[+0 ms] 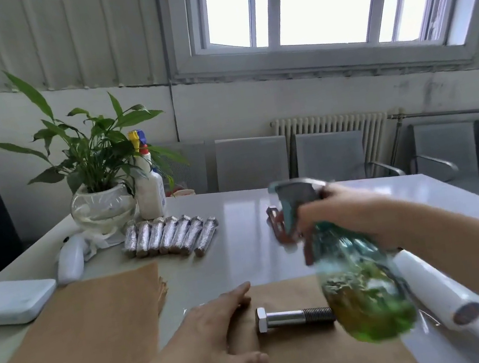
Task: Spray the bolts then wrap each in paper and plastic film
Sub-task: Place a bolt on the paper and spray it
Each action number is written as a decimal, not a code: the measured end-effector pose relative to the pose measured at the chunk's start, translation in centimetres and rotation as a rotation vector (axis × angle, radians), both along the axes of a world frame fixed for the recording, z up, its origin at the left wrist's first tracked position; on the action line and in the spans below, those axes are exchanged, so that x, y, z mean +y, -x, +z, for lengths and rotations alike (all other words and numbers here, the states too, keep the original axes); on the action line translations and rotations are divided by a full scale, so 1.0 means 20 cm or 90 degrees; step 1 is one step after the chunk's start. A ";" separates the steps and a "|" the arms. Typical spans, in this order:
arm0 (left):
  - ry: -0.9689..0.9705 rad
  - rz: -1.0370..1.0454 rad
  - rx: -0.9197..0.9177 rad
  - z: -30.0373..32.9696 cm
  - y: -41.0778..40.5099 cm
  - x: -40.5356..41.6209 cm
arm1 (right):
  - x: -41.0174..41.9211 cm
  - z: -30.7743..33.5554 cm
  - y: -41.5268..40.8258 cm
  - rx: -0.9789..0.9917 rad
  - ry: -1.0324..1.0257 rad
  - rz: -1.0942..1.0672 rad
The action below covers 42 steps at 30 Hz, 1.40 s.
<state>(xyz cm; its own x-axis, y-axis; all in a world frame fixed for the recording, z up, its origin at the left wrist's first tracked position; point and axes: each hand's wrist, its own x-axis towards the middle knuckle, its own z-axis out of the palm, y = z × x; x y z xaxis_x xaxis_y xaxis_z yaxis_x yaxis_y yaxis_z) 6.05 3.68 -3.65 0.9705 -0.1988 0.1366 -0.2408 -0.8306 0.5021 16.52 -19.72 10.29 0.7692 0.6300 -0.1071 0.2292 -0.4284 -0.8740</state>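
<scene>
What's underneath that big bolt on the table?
The bolt lies on a brown paper sheet, which the left hand presses flat. The table beneath the sheet is covered; the blurred spray bottle hides the bolt's tip.

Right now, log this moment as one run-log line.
step: spraying | right hand: grips green transparent spray bottle | left hand: flat on brown paper sheet | silver hex bolt: unwrapped on sheet

Bare table [236, 212] lies open between the wrapped bolts [171, 235] and the raised spray bottle [356, 282].
</scene>
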 end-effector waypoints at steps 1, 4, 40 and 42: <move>-0.008 -0.001 -0.005 0.00 -0.01 0.00 | -0.05 -0.03 0.03 0.035 0.061 0.005; -0.017 -0.001 -0.017 -0.01 -0.01 0.00 | -0.18 -0.10 0.12 0.095 0.230 0.024; -0.011 -0.005 -0.001 -0.02 -0.01 0.00 | -0.11 0.08 -0.03 -0.007 0.154 -0.118; -0.013 -0.005 -0.004 -0.01 -0.01 -0.01 | 0.01 0.09 -0.15 -0.110 0.033 -0.169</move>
